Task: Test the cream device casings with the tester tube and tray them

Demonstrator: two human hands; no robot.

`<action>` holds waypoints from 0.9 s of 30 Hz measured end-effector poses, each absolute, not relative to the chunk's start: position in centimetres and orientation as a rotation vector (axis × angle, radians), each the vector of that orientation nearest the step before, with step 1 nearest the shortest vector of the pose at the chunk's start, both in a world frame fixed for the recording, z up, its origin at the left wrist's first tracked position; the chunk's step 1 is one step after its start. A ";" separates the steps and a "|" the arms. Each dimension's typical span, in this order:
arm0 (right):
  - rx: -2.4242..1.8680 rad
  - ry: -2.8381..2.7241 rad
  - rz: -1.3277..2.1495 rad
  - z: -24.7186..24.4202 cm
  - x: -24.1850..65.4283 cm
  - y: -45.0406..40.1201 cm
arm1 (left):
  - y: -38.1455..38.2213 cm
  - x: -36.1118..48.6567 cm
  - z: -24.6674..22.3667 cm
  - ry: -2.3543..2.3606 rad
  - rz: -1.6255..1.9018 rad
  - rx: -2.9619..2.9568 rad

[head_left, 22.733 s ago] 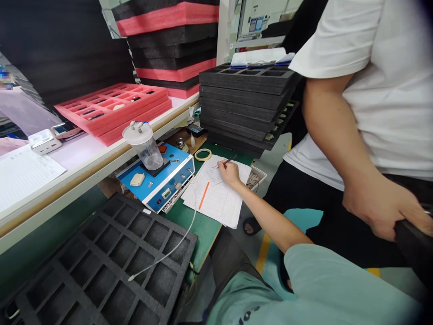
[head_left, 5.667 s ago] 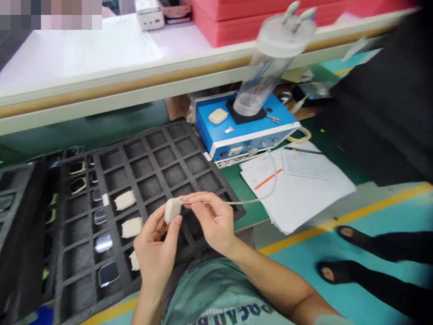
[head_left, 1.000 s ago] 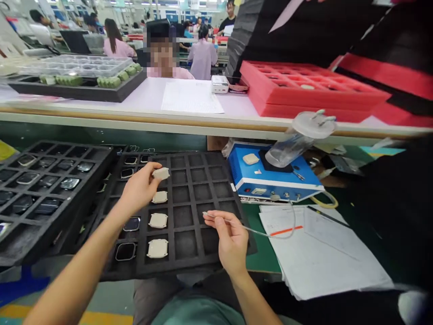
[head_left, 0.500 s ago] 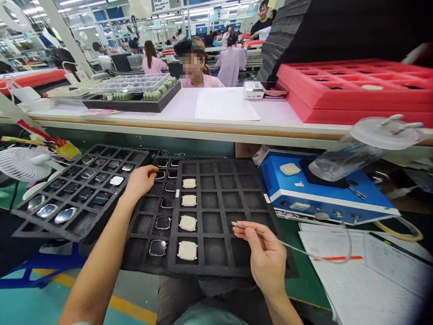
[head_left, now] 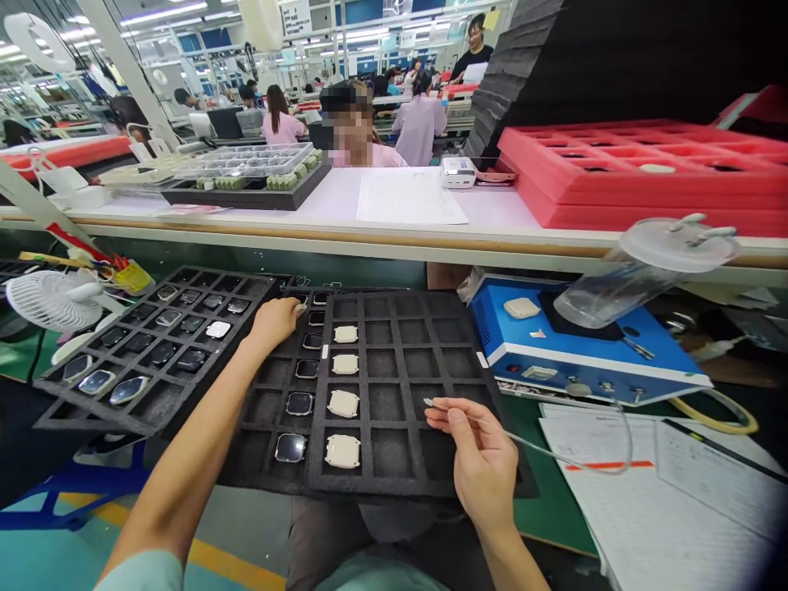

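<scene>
My left hand (head_left: 276, 325) reaches over the back of a black foam tray (head_left: 263, 406). Its fingers are pinched on a watch case (head_left: 301, 308), of which only a pale edge shows. Below it in the same column lie several dark-faced watch cases, one at the front (head_left: 290, 448). Over the right part of a second foam tray (head_left: 364, 488), my right hand (head_left: 486, 464) grips a thin clear tube (head_left: 542, 451), its small tip (head_left: 429, 402) pointing left. Several cream square pieces, such as the front one (head_left: 343, 451), fill that tray's left column.
At left, another foam tray (head_left: 141, 349) holds several watch cases beside a white fan (head_left: 55, 300). A blue box (head_left: 591, 353) carries a clear cup (head_left: 600, 287) at right. Papers (head_left: 652, 501) lie below it. Red foam trays (head_left: 640, 197) stand on the shelf; a person sits beyond.
My left hand has moved right and slightly forward, to the watch cases in the back column. My right hand keeps the tube in nearly the same place. The view has shifted slightly.
</scene>
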State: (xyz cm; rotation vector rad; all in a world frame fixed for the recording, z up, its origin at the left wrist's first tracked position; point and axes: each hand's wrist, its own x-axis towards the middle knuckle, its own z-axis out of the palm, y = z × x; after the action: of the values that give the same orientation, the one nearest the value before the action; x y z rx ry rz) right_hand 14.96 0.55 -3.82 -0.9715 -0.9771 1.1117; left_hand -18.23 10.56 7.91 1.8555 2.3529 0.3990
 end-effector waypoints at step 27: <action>-0.814 -1.042 0.930 -2.2 14.9 0.7 | -0.2 2.3 0.9 1.353 1.522 0.896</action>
State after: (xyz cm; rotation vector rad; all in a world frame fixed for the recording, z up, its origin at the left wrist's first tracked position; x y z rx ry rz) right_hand 14.91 0.65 -2.22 -0.8139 -1.0420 0.9299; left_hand 2.29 -0.23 0.88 0.8957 1.3532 1.5221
